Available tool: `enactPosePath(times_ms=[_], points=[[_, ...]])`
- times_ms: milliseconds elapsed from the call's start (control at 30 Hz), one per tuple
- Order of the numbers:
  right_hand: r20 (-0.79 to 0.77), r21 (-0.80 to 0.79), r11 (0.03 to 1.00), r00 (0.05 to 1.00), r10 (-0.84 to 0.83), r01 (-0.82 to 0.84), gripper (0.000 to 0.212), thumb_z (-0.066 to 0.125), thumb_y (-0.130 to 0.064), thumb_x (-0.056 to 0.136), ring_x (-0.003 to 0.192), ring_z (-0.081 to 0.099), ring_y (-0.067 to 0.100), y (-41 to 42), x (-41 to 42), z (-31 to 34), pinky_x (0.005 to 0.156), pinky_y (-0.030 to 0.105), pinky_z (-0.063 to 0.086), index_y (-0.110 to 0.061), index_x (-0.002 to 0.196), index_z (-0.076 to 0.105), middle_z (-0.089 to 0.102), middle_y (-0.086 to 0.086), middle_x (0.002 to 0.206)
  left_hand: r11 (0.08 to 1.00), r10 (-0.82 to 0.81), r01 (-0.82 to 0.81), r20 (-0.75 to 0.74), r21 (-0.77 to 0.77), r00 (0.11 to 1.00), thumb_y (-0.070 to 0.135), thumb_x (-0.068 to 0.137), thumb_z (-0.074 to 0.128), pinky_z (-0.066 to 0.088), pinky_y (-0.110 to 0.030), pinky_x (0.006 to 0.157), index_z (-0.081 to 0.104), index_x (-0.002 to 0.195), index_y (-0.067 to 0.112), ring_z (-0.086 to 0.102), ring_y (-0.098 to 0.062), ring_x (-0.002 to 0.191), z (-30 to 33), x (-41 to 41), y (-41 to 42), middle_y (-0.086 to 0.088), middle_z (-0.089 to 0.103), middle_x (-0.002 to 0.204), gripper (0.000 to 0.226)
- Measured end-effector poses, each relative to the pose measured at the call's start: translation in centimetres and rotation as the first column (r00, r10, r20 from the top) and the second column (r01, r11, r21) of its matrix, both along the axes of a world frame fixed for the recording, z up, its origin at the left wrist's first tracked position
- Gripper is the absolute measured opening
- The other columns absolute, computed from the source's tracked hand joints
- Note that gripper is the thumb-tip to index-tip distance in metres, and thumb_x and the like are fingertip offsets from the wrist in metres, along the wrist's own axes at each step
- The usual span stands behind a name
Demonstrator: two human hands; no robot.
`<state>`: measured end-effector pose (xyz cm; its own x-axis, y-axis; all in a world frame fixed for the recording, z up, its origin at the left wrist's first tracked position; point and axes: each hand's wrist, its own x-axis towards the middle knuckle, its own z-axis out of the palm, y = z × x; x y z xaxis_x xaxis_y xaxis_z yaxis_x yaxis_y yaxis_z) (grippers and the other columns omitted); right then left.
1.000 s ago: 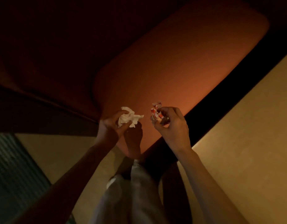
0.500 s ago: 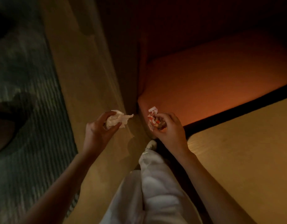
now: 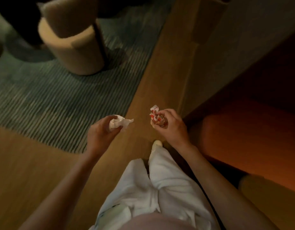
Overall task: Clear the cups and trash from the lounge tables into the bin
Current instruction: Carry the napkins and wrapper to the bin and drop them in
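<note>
My left hand (image 3: 100,131) is closed around a crumpled white napkin (image 3: 119,123), whose loose corner sticks out to the right. My right hand (image 3: 171,126) grips a crumpled red-and-white wrapper (image 3: 155,116). Both hands are held in front of me at waist height, above the wooden floor (image 3: 143,97). No bin and no cups are in view.
A striped green rug (image 3: 60,100) covers the floor to the left, with a beige round chair (image 3: 73,47) standing on it. An orange upholstered seat (image 3: 251,138) lies close on my right. A pale wall panel (image 3: 226,55) runs up the right. My white-trousered legs (image 3: 151,188) are below.
The view has swung left, away from the orange seat, bringing the rug and the beige chair into sight. Both hands still hold their trash in the same way.
</note>
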<state>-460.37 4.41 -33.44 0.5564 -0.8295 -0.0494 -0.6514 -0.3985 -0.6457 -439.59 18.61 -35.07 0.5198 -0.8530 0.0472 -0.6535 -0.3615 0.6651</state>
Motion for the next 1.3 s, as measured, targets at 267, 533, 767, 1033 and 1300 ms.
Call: enactPosePath(times_ms=[267,533,767,1033,1300], points=[[0.005,-0.014,0.919,0.919,0.394,-0.394,0.038,0.070,-0.042,0.083,0.102,0.050,0.007,-1.7,14.6,-0.3,0.079,0.028,0.055,-0.029,0.115,0.056,0.051,-0.009,0.115,0.930,0.361,-0.365,-0.079,-0.046,0.929,0.026,0.079,0.073,0.053,-0.031,0.065,0.063,0.110,0.012,0.063,-0.014,0.079,0.0,7.9,4.4,-0.006,0.069,0.096,0.035],[0.036,-0.010,0.740,0.740,0.672,-0.672,0.039,0.072,-0.039,0.081,0.101,0.052,0.013,-4.9,32.6,-0.9,0.083,0.034,0.052,-0.022,0.114,0.059,0.053,-0.004,0.111,0.741,0.649,-0.662,-0.133,-0.114,0.749,0.044,0.074,0.069,0.055,-0.039,0.065,0.066,0.106,0.019,0.067,-0.015,0.081,0.2,19.6,4.8,0.001,0.071,0.098,0.040],[0.085,-0.026,0.526,0.522,0.848,-0.850,0.032,0.072,-0.036,0.083,0.097,0.056,0.017,-2.3,48.8,0.2,0.081,0.032,0.048,-0.019,0.108,0.063,0.057,-0.002,0.105,0.501,0.844,-0.850,-0.125,-0.161,0.521,0.037,0.072,0.073,0.054,-0.041,0.066,0.065,0.106,0.025,0.067,-0.018,0.082,0.2,29.1,9.7,-0.002,0.072,0.099,0.037],[0.093,-0.080,0.381,0.373,0.923,-0.921,0.035,0.073,-0.033,0.079,0.095,0.058,0.021,9.6,65.7,0.4,0.081,0.043,0.051,-0.017,0.108,0.063,0.059,0.001,0.104,0.350,0.919,-0.920,-0.125,-0.175,0.374,0.032,0.072,0.078,0.055,-0.038,0.067,0.067,0.105,0.022,0.067,-0.017,0.080,0.0,41.5,20.0,0.000,0.072,0.097,0.037],[0.086,-0.106,0.327,0.319,0.944,-0.939,0.039,0.075,-0.032,0.079,0.098,0.057,0.019,21.2,79.0,1.9,0.082,0.034,0.049,-0.014,0.111,0.063,0.058,0.001,0.107,0.304,0.946,-0.938,-0.067,-0.167,0.319,0.023,0.071,0.081,0.050,-0.028,0.067,0.069,0.103,0.017,0.064,-0.013,0.076,1.5,52.3,31.2,-0.001,0.072,0.096,0.035]])
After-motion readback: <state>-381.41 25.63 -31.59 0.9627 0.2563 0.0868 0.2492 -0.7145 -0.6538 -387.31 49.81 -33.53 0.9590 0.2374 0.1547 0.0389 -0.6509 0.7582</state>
